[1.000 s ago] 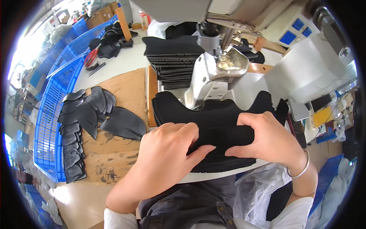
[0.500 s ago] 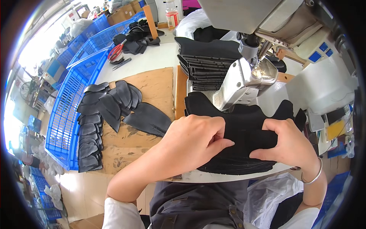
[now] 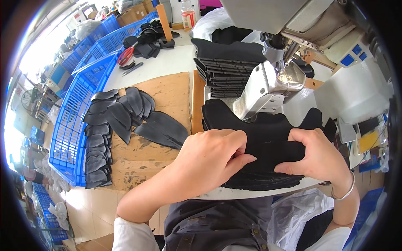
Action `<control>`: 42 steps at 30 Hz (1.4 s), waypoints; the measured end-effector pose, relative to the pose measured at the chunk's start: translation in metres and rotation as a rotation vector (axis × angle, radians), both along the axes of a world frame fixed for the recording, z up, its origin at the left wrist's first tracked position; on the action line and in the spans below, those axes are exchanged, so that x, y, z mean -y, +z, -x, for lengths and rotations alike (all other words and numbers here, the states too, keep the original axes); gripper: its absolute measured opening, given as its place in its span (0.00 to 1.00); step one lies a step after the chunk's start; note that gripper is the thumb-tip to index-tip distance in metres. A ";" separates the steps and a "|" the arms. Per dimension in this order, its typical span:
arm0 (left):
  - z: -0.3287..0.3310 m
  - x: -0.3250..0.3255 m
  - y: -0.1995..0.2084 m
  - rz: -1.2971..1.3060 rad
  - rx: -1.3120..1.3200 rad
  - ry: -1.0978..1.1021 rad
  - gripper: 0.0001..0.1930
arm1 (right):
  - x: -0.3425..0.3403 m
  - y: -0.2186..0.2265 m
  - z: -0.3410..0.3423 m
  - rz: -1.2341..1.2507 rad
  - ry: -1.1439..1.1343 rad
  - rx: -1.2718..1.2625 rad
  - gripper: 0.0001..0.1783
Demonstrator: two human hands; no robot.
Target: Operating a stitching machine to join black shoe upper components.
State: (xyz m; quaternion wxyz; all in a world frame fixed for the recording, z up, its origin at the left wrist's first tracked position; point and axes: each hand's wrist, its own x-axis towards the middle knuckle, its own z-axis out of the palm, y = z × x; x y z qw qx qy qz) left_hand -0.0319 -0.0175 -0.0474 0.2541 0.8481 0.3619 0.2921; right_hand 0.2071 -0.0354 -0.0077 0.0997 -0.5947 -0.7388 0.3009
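Observation:
Both hands grip a black fabric piece (image 3: 268,152) with a wavy far edge, lying over a stack of similar black pieces at the table's front edge. My left hand (image 3: 220,152) is closed on its left side, thumb and bent fingers pinching the cloth. On the right side, my right hand (image 3: 314,154) holds it between the thumb below and curled fingers above. Just beyond the cloth stands the metal arm of a sewing machine (image 3: 268,90). Part of the cloth's left side is hidden behind my left hand.
Behind the machine arm rises a pile of folded black pieces (image 3: 228,62). To the left, several dark curved pieces (image 3: 119,115) lie on a brown cardboard sheet (image 3: 167,88). Blue plastic crates (image 3: 69,142) line the table's left edge, near red-handled scissors (image 3: 127,55).
The hands and cloth have barely moved. The whole view has shifted very slightly.

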 end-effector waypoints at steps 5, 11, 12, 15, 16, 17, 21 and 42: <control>-0.002 0.009 0.003 -0.070 -0.109 0.049 0.12 | 0.001 -0.003 -0.003 -0.059 0.015 -0.007 0.28; -0.029 0.047 -0.010 -0.614 -0.313 0.192 0.26 | -0.002 0.000 -0.005 -0.030 0.031 0.045 0.28; -0.035 0.053 -0.015 -0.511 -0.311 0.114 0.30 | -0.002 -0.006 -0.006 -0.093 0.067 0.021 0.28; -0.051 0.064 -0.031 -0.411 -0.358 0.072 0.38 | -0.001 -0.006 -0.017 -0.171 0.113 0.027 0.26; -0.053 0.064 -0.035 -0.432 -0.372 0.101 0.39 | -0.001 -0.002 -0.022 -0.091 0.085 0.012 0.25; -0.055 0.063 -0.037 -0.454 -0.385 0.131 0.40 | 0.000 0.002 -0.028 -0.011 0.056 -0.005 0.23; -0.051 0.063 -0.040 -0.549 -0.465 0.135 0.35 | 0.001 0.013 -0.038 0.222 -0.072 -0.099 0.17; -0.051 0.059 -0.040 -0.541 -0.418 0.078 0.33 | 0.005 -0.008 -0.056 0.030 0.096 -0.118 0.14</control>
